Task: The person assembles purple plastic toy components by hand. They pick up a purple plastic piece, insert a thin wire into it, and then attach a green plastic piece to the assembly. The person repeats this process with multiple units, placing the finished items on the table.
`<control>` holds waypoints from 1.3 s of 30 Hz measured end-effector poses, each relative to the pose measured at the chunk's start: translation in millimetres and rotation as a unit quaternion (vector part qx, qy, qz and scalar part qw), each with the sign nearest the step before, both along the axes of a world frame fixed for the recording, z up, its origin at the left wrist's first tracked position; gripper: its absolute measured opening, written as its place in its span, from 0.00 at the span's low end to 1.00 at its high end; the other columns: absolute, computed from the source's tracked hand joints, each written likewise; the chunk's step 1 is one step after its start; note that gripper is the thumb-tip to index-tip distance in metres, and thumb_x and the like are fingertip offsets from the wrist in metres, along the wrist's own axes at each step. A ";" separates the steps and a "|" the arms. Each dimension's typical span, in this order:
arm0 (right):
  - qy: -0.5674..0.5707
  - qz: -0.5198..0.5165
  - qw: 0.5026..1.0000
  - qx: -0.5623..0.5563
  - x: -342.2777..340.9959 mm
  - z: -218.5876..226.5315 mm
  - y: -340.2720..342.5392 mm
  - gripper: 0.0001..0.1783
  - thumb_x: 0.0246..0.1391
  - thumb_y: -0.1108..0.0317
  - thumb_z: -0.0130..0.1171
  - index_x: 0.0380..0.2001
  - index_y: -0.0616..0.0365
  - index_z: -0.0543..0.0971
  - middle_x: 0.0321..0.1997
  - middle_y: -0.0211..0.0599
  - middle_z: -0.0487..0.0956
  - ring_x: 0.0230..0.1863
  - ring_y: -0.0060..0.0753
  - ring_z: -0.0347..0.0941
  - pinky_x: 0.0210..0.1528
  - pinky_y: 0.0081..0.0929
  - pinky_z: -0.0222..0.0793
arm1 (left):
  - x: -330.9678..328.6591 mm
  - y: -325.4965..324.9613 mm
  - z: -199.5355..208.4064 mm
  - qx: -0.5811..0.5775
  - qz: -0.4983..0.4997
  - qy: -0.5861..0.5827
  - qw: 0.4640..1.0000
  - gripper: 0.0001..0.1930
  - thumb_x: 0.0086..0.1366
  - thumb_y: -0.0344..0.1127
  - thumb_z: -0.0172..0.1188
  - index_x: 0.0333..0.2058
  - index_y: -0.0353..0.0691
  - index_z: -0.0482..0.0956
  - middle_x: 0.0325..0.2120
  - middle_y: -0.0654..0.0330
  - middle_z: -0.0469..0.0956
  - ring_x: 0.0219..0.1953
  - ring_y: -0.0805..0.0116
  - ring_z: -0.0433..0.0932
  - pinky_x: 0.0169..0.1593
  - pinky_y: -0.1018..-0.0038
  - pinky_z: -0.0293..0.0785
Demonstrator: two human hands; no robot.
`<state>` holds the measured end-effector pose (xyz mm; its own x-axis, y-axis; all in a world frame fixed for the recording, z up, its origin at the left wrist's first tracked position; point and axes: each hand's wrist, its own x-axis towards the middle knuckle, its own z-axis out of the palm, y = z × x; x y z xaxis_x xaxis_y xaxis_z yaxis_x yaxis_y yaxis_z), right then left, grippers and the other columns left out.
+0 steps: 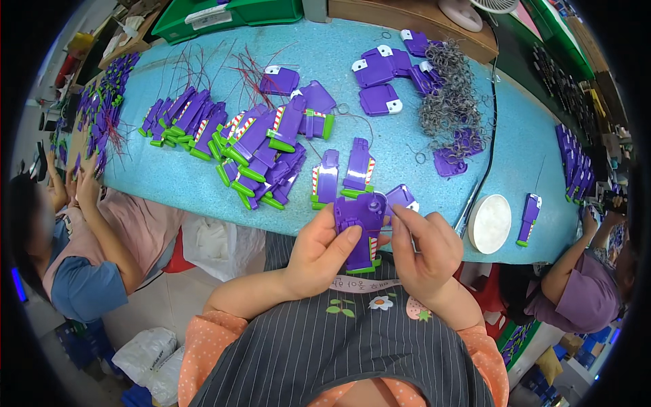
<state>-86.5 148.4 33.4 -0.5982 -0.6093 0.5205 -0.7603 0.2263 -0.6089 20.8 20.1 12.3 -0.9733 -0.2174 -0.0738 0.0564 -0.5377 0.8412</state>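
In front of my chest, my left hand (pixel 320 256) grips a purple plastic wing part (pixel 355 211) with a red-and-white striped edge and a green tip, its thumb pressed on the face. My right hand (pixel 428 256) is at the part's right edge, thumb and forefinger pinched beside a round post. Whatever sits in that pinch is too small to make out. Just beyond lie two similar purple wing pieces (pixel 359 166) with green tips, and a purple cover with a white corner (pixel 402 197) lies partly behind my right fingers.
A heap of purple-and-green wing pieces (pixel 254 152) with thin red wires covers the left-centre table (pixel 224 68). Grey springs (pixel 449 88) pile up at the back right, near purple covers (pixel 377 66). A white dish (pixel 489 224) and black cable (pixel 494 102) are on the right. People sit at both sides.
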 end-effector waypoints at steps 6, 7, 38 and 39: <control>0.022 -0.001 1.000 0.001 1.2 -7.5 5.1 0.11 0.39 0.79 0.63 0.31 0.64 0.78 0.15 0.34 0.67 0.13 0.31 0.63 0.14 0.28 0.55 | 7.6 10.6 -3.2 -0.054 -0.006 -0.002 0.999 0.18 0.68 0.27 0.42 0.56 0.30 0.58 0.49 0.54 0.70 0.50 0.72 0.71 0.52 0.75 0.68; 0.015 -0.006 1.000 0.003 1.3 -8.1 6.3 0.11 0.39 0.79 0.63 0.31 0.64 0.78 0.15 0.34 0.67 0.13 0.31 0.63 0.14 0.28 0.55 | 8.3 11.0 -4.6 -0.073 -0.008 -0.003 0.997 0.18 0.68 0.27 0.42 0.55 0.30 0.59 0.48 0.54 0.71 0.49 0.72 0.71 0.51 0.76 0.68; -0.459 0.105 0.874 -0.116 -9.9 -10.6 -4.8 0.14 0.51 0.74 0.57 0.43 0.63 0.72 0.38 0.34 0.73 0.35 0.22 0.69 0.34 0.18 0.66 | -6.2 -0.4 15.8 -0.090 0.058 -0.096 0.990 0.18 0.62 0.26 0.51 0.51 0.31 0.63 0.31 0.53 0.77 0.32 0.71 0.78 0.36 0.74 0.73; -0.423 0.123 0.893 -0.093 -6.0 -14.4 -2.4 0.14 0.52 0.74 0.57 0.43 0.63 0.72 0.40 0.36 0.73 0.36 0.24 0.70 0.35 0.19 0.66 | -2.0 -0.3 6.3 -0.254 0.063 -0.064 0.963 0.18 0.62 0.26 0.52 0.50 0.31 0.64 0.29 0.53 0.77 0.29 0.71 0.78 0.33 0.74 0.73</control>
